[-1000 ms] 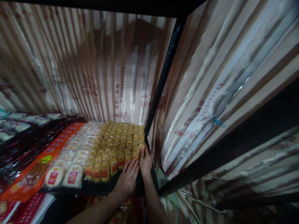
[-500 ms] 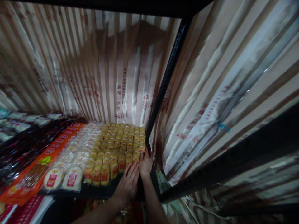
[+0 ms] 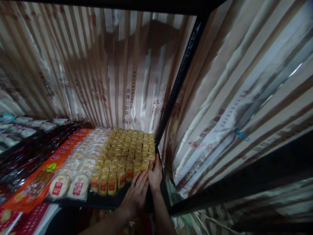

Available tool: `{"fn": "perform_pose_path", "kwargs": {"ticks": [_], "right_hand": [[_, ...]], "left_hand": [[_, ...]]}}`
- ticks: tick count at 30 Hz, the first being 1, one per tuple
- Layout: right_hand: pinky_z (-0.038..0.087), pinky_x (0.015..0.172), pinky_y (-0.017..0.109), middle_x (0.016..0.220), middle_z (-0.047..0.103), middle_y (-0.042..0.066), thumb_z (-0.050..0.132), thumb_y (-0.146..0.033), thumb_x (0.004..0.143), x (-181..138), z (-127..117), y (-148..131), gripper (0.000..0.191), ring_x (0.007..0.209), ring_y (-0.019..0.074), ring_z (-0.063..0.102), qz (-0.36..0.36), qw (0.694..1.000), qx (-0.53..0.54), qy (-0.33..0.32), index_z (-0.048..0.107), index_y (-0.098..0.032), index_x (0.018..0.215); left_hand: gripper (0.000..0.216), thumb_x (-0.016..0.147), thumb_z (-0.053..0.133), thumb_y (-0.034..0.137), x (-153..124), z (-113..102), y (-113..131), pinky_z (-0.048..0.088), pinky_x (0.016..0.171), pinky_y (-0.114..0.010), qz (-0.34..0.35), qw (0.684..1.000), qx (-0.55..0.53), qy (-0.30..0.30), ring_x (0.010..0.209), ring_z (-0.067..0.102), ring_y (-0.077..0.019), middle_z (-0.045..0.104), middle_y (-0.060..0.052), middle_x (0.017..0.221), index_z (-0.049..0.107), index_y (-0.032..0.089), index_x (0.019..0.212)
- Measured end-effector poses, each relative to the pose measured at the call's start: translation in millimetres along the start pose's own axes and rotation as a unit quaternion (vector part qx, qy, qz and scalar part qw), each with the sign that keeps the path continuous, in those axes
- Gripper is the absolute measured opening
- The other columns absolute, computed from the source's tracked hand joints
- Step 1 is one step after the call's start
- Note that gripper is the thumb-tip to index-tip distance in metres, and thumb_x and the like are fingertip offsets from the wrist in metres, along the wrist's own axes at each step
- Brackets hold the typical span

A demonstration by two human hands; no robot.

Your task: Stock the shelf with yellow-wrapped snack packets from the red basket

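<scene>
Many small yellow-wrapped snack packs (image 3: 132,148) with red labels stand in close rows on a black shelf (image 3: 104,201). My left hand (image 3: 137,193) lies against the front of the right-hand rows, fingers stretched out. My right hand (image 3: 155,174) is at the right front corner of the block. Its thumb touches the front of a pack, while the fingers reach along the right side. Both hands' fingers look extended rather than wrapped round a pack. The lower parts of the nearest packs are hidden behind my hands.
Left of the yellow packs lie round white wrapped cakes (image 3: 77,186), orange snack bags (image 3: 36,182) and dark shiny packets (image 3: 36,153). A black upright post (image 3: 179,78) rises at the shelf's back right corner. Pleated printed sheeting (image 3: 119,71) hangs behind and to the right.
The view has shifted slightly, so the shelf and goods appear a little further right. Both hands stay against the yellow packs in nearly the same place.
</scene>
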State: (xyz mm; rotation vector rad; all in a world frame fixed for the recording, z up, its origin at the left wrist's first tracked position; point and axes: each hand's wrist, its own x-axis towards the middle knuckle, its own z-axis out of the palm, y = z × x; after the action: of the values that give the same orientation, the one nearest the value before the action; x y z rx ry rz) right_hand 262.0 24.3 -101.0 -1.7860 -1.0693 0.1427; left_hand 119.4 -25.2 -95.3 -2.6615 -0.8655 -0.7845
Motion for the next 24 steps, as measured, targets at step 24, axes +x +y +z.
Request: {"fn": "perform_pose_path", "kwargs": {"ticks": [24], "right_hand": [[0.053,0.067,0.031,0.094,0.061,0.010,0.049,-0.050,0.081,-2.6,-9.0,-7.4,0.042,0.084,0.0196,0.058,0.024,0.992,0.115,0.053,0.063,-0.016,0.100]], "left_hand": [[0.046,0.090,0.037,0.030,-0.7,-0.9,1.6,0.027,0.105,-0.038,-0.020,0.994,-0.026,-0.100,0.126,0.042,-0.0238,0.054,-0.011,0.132,0.049,0.012,0.130]]}}
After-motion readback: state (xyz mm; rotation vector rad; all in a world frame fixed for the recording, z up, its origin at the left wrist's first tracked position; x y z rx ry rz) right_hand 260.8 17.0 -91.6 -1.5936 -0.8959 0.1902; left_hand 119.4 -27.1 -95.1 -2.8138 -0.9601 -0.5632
